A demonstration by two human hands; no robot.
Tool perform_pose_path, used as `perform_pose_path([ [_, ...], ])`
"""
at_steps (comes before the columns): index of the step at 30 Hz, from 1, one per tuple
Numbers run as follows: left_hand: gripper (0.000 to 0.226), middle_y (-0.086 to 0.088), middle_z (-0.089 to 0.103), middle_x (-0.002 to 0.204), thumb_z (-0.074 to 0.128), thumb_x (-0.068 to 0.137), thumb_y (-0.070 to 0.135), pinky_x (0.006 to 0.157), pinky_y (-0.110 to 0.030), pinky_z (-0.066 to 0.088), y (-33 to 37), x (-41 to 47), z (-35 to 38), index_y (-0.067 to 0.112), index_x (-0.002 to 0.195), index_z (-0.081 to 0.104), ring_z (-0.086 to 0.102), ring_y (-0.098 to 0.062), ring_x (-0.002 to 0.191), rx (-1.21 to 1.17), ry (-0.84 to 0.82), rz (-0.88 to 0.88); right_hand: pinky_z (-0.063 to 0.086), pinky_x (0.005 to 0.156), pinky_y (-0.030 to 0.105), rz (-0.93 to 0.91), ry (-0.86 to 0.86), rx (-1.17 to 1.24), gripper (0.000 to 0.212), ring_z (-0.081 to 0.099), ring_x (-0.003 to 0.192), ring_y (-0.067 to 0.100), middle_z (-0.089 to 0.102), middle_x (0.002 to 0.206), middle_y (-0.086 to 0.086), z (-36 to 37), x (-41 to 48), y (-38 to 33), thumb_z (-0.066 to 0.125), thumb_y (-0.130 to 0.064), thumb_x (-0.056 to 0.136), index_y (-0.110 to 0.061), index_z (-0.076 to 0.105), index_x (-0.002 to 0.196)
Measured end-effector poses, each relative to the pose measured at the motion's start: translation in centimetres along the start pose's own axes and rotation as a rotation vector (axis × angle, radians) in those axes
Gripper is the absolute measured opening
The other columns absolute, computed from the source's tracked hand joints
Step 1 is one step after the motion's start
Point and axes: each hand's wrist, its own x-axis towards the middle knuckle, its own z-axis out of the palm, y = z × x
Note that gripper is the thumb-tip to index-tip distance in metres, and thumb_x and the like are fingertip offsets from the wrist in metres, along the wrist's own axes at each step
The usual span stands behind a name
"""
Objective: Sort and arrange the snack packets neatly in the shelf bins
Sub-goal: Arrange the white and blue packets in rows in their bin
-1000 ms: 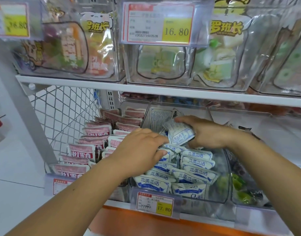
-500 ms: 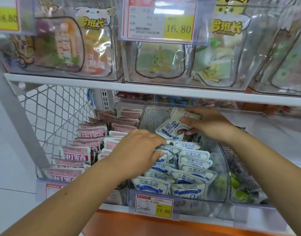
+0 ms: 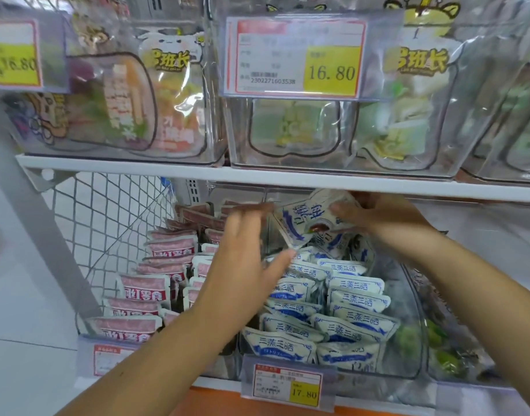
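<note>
Though crammed, clear bins (image 3: pixel 410 301) beneath a white shelf (image 3: pixel 287 181), mesh (image 3: pixel 107 223) alongside.

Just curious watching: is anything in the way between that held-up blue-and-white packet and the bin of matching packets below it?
The right hand holds the packet above the matching rows in the clear bin. Only the open left hand, close by its lower corner, is near that path.

Upper tag (image 3: pixel 296 57) "16.80", lower tag (image 3: pixel 287 381) "17.80", blue packets (image 3: pixel 356 304) "三蒸三晒".
</note>
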Motion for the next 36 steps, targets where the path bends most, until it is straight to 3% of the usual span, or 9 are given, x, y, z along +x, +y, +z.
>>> perform_pose_path([
  [4,0.038,0.02,0.058,0.11,0.071,0.082,0.043,0.082,-0.017,0.044,0.1,1.1,-0.5,0.036,0.115,0.053,0.054,0.009,0.095,-0.191,-0.089,-0.143,0.044,0.1,0.058,-0.04,-0.164,0.418,0.061,0.064,0.107,0.037,0.072,0.107,0.008,0.6,-1.8,0.3,0.085,-0.044,0.057,-0.018,0.066,0.109],
  [6,0.019,0.017,0.066,0.093,0.072,0.084,0.036,0.079,-0.018,0.049,0.0,1.3,-0.8,0.036,0.098,0.059,0.058,0.011,0.086,-0.228,-0.11,-0.138,0.047,0.099,0.051,-0.147,-0.165,0.154,0.042,0.065,0.106,0.023,0.071,0.11,-0.003,0.2,-2.6,0.2,0.079,-0.036,0.073,-0.031,0.065,0.112],
  [9,0.018,0.016,0.07,0.098,0.07,0.086,0.031,0.09,-0.034,0.051,0.1,1.4,-1.6,0.032,0.104,0.066,0.063,0.0,0.092,-0.201,-0.128,-0.074,0.052,0.084,0.022,-0.207,-0.139,-0.175,0.046,0.06,0.097,-0.006,0.063,0.112,-0.023,-0.8,-3.8,-0.9,0.074,-0.034,0.079,-0.045,0.056,0.12],
  [11,0.021,0.019,0.069,0.1,0.068,0.088,0.026,0.086,-0.029,0.05,0.6,1.3,-2.0,0.034,0.107,0.067,0.061,0.003,0.092,-0.18,-0.142,-0.01,0.048,0.078,0.013,-0.248,-0.197,-0.221,0.048,0.058,0.094,-0.009,0.061,0.108,-0.026,-0.5,-4.8,-2.0,0.074,-0.035,0.079,-0.047,0.053,0.122],
  [15,0.029,0.017,0.065,0.102,0.068,0.087,0.027,0.079,-0.016,0.041,1.8,0.9,-2.2,0.03,0.116,0.066,0.053,0.003,0.09,0.048,-0.112,0.14,0.05,0.072,0.019,-0.303,-0.225,-0.297,0.023,0.062,0.082,-0.005,0.069,0.094,-0.021,0.8,-5.3,-3.0,0.071,-0.036,0.082,-0.041,0.061,0.102],
  [19,0.044,0.016,0.057,0.115,0.065,0.088,0.039,0.095,-0.022,0.042,0.8,0.3,-2.7,0.032,0.13,0.054,0.051,-0.001,0.104,0.252,-0.133,0.121,0.051,0.087,0.027,-0.149,-0.17,-0.258,0.034,0.065,0.092,0.001,0.07,0.099,-0.016,0.1,-4.4,-2.1,0.077,-0.039,0.076,-0.03,0.064,0.106],
  [24,0.038,0.016,0.065,0.102,0.041,0.092,0.052,0.096,-0.027,0.037,-0.7,-1.9,-2.0,0.032,0.11,0.068,0.056,-0.008,0.096,0.525,-0.361,0.362,0.055,0.064,0.026,-0.106,-0.166,-0.173,0.03,0.065,0.07,0.008,0.072,0.082,-0.007,2.3,-5.2,-0.9,0.085,-0.027,0.069,-0.026,0.071,0.095],
  [27,0.044,0.018,0.066,0.095,0.033,0.092,0.053,0.091,-0.027,0.038,-1.7,-2.5,-1.8,0.033,0.098,0.072,0.058,-0.007,0.091,0.529,-0.352,0.403,0.057,0.075,0.042,-0.132,-0.216,-0.197,0.027,0.068,0.078,0.018,0.073,0.085,-0.003,3.8,-5.0,-0.6,0.084,-0.023,0.071,-0.025,0.072,0.095],
  [36,0.041,0.021,0.066,0.098,0.037,0.09,0.053,0.089,-0.025,0.032,-2.3,-2.4,-1.8,0.035,0.098,0.072,0.055,-0.003,0.094,0.417,-0.327,0.415,0.056,0.063,0.029,-0.153,-0.183,-0.107,0.01,0.07,0.063,0.011,0.072,0.074,0.008,2.6,-4.1,-2.5,0.062,-0.011,0.092,-0.02,0.062,0.089],
])
